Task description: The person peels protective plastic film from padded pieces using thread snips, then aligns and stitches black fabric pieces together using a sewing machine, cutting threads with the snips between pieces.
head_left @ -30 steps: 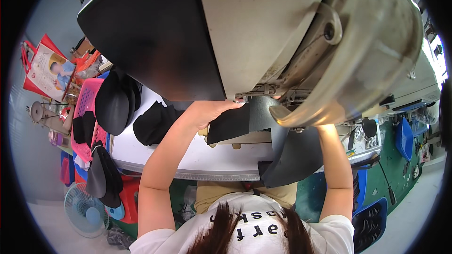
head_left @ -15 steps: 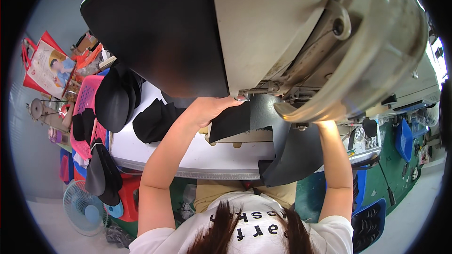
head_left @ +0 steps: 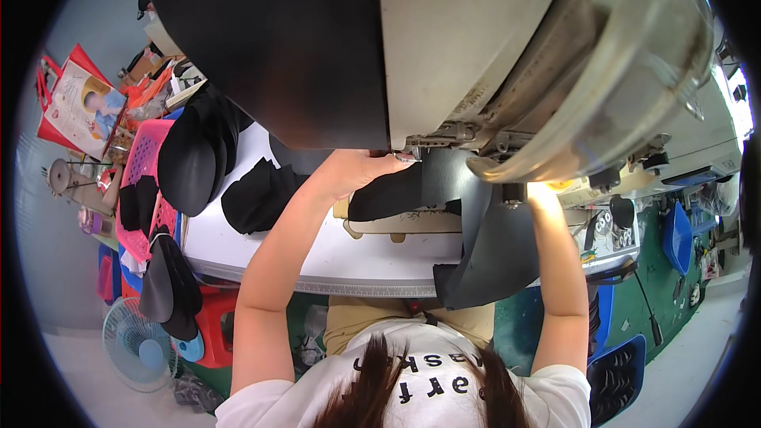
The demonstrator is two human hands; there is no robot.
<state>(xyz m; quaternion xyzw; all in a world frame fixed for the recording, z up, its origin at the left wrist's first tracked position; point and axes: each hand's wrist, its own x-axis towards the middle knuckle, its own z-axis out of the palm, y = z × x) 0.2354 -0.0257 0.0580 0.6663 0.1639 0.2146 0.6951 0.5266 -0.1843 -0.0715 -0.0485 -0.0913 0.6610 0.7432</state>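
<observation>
Under the head of a large cream sewing machine (head_left: 452, 47) lies a piece of black fabric (head_left: 388, 196), joined to a smooth dark grey strip (head_left: 495, 246) that hangs over the table's front edge. My left hand (head_left: 353, 173) is closed at the fabric's far left edge, its thumb pointing right toward the needle area. A small shiny item shows by the thumb tip; I cannot tell what it is. Most of my right hand (head_left: 545, 196) is hidden behind the machine, beside the grey strip; the lamp glare washes out the wrist and its fingers do not show.
On the white table (head_left: 246, 257), a crumpled black piece (head_left: 258, 196) lies left. Beyond it stands a pink basket (head_left: 144, 154) with stacked black pieces (head_left: 198, 158). A fan (head_left: 143, 345) and red stool (head_left: 212, 329) are below left; a blue bin (head_left: 622, 380) is lower right.
The black fabric's near-left end has shifted away from me and curled slightly. My left hand has moved a little farther away and stays by it. The view has shifted slightly.
</observation>
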